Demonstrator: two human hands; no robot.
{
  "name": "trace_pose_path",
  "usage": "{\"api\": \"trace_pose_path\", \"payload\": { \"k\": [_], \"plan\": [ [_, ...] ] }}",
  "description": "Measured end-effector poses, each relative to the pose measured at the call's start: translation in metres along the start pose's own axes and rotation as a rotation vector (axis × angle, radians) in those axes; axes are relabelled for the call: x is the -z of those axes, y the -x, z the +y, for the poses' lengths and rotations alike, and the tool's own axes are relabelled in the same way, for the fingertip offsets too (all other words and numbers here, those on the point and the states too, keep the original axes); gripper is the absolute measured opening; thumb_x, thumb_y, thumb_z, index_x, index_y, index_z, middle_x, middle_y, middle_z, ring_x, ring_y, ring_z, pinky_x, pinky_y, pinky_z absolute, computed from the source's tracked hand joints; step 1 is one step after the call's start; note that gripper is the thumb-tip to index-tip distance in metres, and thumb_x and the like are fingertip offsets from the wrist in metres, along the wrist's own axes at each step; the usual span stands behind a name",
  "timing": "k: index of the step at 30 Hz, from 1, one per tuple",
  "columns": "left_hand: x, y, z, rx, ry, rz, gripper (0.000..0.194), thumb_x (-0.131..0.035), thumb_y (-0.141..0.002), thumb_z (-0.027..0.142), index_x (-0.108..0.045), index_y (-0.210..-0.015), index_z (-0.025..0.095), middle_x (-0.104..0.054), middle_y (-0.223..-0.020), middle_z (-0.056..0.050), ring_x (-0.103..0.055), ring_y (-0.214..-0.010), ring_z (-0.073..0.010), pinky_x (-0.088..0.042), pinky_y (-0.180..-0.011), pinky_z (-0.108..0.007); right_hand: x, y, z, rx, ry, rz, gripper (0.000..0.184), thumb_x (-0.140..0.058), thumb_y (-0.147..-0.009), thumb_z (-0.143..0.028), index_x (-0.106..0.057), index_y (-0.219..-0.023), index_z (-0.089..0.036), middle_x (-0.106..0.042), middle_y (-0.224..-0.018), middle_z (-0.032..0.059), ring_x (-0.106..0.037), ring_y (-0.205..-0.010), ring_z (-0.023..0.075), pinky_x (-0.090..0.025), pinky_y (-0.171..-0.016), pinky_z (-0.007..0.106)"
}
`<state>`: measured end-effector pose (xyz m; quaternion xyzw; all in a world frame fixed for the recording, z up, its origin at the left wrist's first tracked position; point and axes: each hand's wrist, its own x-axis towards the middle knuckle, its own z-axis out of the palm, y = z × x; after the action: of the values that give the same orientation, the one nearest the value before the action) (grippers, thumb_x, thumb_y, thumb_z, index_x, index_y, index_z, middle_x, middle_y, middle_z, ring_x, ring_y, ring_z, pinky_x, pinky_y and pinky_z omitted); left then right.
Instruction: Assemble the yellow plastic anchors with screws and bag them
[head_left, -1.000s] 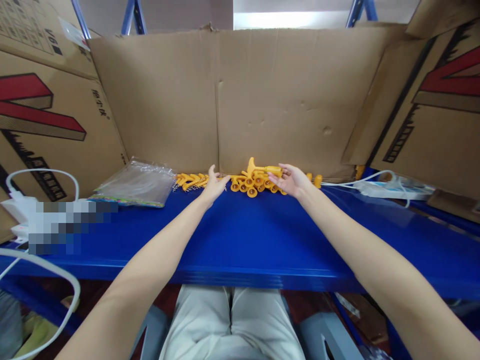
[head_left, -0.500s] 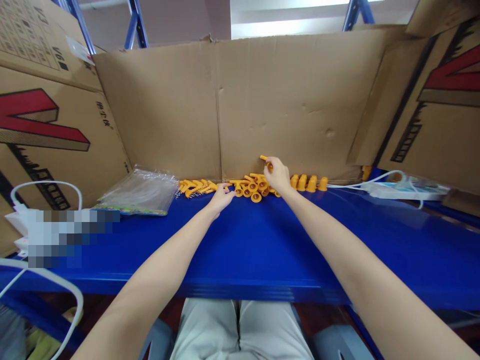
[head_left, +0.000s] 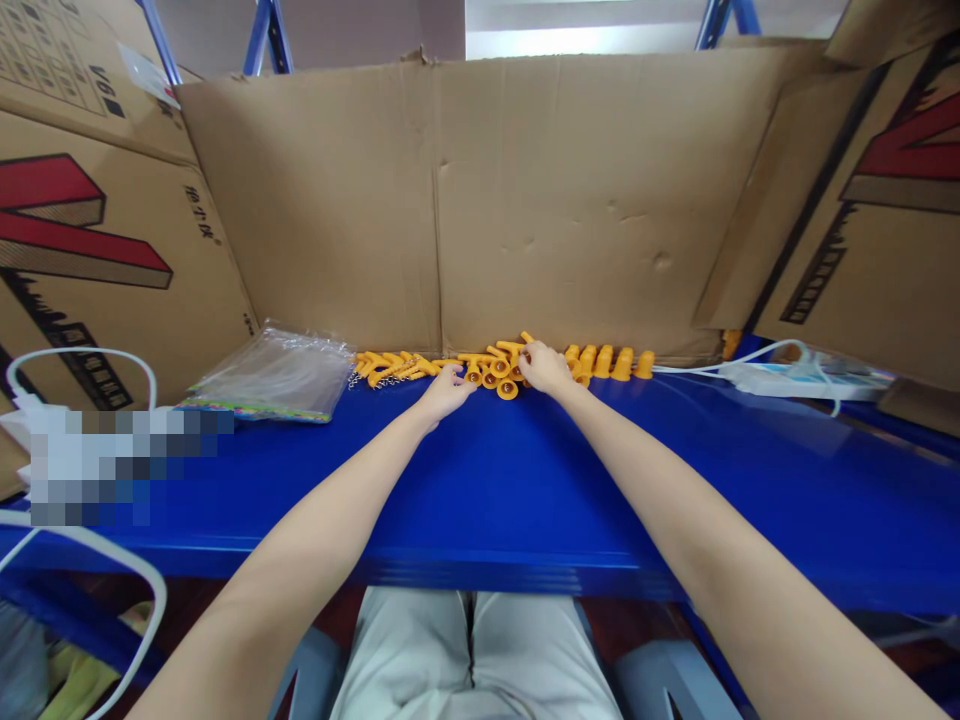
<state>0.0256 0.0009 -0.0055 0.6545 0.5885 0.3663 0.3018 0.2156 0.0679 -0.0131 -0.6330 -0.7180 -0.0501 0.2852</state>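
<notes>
My right hand [head_left: 547,368] is closed on an orange T-handled corkscrew at the right part of a pile of similar pieces. A handle end [head_left: 526,337] sticks up beyond its fingers; the rest of the piece is hidden. The piled orange corkscrews [head_left: 508,390] lie with their round, hollow ends toward me. At the pile's left end is my left hand [head_left: 446,393], its fingers bent and thumb slightly apart, close to or touching the nearest piece. Left of it lie several orange handles [head_left: 386,368] with metal spirals. Orange cups [head_left: 622,364] stand in a row to the right.
Clear plastic bags [head_left: 274,375] lie at the left on the blue table [head_left: 495,480]. A cardboard panel [head_left: 562,200] rises behind everything, with printed boxes [head_left: 67,260] at the sides. A white power strip [head_left: 806,382] with cables lies at the right.
My right hand took the corkscrew from right of the pile, turned it so its hollow end faces me, and lowered it onto the pile. My left hand's fingers bent in at the pile's left end.
</notes>
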Motion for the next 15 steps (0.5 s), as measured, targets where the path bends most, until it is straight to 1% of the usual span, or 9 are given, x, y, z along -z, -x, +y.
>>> {"api": "trace_pose_path", "payload": {
  "k": [2, 4, 5, 7, 9, 11, 13, 15],
  "plan": [
    [0.000, -0.002, -0.004, -0.019, -0.024, 0.001, 0.047, -0.056, -0.084, 0.025, -0.043, -0.128, 0.013, -0.061, -0.122, -0.013, -0.060, -0.103, -0.0181, -0.045, -0.086, -0.027, -0.003, -0.004, 0.002, -0.062, -0.119, -0.014, 0.035, -0.041, -0.087, -0.025, -0.060, -0.115, -0.016, -0.056, -0.129, 0.0131, -0.056, -0.112, 0.0292, -0.043, -0.095, 0.045],
    [-0.001, -0.005, -0.008, -0.049, -0.086, -0.005, 0.045, -0.055, -0.084, 0.027, -0.045, -0.126, 0.013, -0.060, -0.123, -0.014, -0.060, -0.105, -0.0197, -0.045, -0.088, -0.029, -0.006, -0.008, 0.006, -0.092, -0.233, -0.054, 0.037, -0.045, -0.086, -0.026, -0.059, -0.119, -0.016, -0.058, -0.126, 0.0123, -0.058, -0.111, 0.0272, -0.044, -0.095, 0.042],
    [0.000, -0.006, -0.010, -0.072, -0.149, -0.012, 0.044, -0.055, -0.084, 0.027, -0.046, -0.125, 0.013, -0.059, -0.125, -0.014, -0.060, -0.108, -0.0212, -0.044, -0.090, -0.031, -0.007, -0.010, 0.007, -0.093, -0.277, -0.077, 0.037, -0.046, -0.086, -0.028, -0.060, -0.118, -0.017, -0.061, -0.124, 0.0114, -0.058, -0.110, 0.0266, -0.044, -0.096, 0.041],
    [0.000, -0.007, -0.014, -0.148, -0.345, -0.042, 0.046, -0.054, -0.084, 0.028, -0.047, -0.127, 0.014, -0.054, -0.133, -0.016, -0.053, -0.119, -0.0256, -0.041, -0.098, -0.037, -0.009, -0.011, 0.011, -0.072, -0.335, -0.109, 0.036, -0.046, -0.087, -0.032, -0.062, -0.117, -0.019, -0.062, -0.122, 0.0094, -0.057, -0.113, 0.0262, -0.040, -0.100, 0.042],
    [0.001, -0.007, -0.017, -0.239, -0.558, -0.126, 0.051, -0.053, -0.084, 0.032, -0.044, -0.132, 0.016, -0.046, -0.141, -0.015, -0.043, -0.130, -0.0282, -0.034, -0.105, -0.041, -0.010, -0.013, 0.013, -0.046, -0.365, -0.104, 0.039, -0.044, -0.090, -0.039, -0.062, -0.119, -0.020, -0.057, -0.130, 0.0084, -0.051, -0.123, 0.0259, -0.035, -0.106, 0.042],
    [0.002, -0.006, -0.019, -0.314, -0.702, -0.257, 0.055, -0.048, -0.087, 0.038, -0.040, -0.137, 0.018, -0.039, -0.147, -0.013, -0.035, -0.136, -0.0268, -0.029, -0.109, -0.041, -0.010, -0.015, 0.016, -0.042, -0.401, -0.091, 0.044, -0.039, -0.092, -0.042, -0.059, -0.123, -0.018, -0.052, -0.137, 0.0089, -0.045, -0.129, 0.0244, -0.030, -0.109, 0.041],
    [0.004, -0.005, -0.020, -0.350, -0.776, -0.369, 0.055, -0.039, -0.091, 0.042, -0.038, -0.140, 0.018, -0.036, -0.149, -0.010, -0.033, -0.137, -0.0241, -0.026, -0.111, -0.038, -0.008, -0.019, 0.020, -0.038, -0.454, -0.062, 0.047, -0.037, -0.092, -0.042, -0.058, -0.125, -0.016, -0.051, -0.138, 0.0103, -0.042, -0.132, 0.0231, -0.028, -0.111, 0.040],
    [0.005, -0.004, -0.021, -0.368, -0.815, -0.415, 0.055, -0.034, -0.092, 0.043, -0.038, -0.140, 0.016, -0.034, -0.150, -0.009, -0.031, -0.138, -0.0229, -0.024, -0.112, -0.035, -0.004, -0.024, 0.028, -0.028, -0.491, 0.028, 0.048, -0.036, -0.092, -0.041, -0.056, -0.126, -0.013, -0.052, -0.136, 0.0117, -0.043, -0.131, 0.0221, -0.029, -0.110, 0.039]
  ]
}}
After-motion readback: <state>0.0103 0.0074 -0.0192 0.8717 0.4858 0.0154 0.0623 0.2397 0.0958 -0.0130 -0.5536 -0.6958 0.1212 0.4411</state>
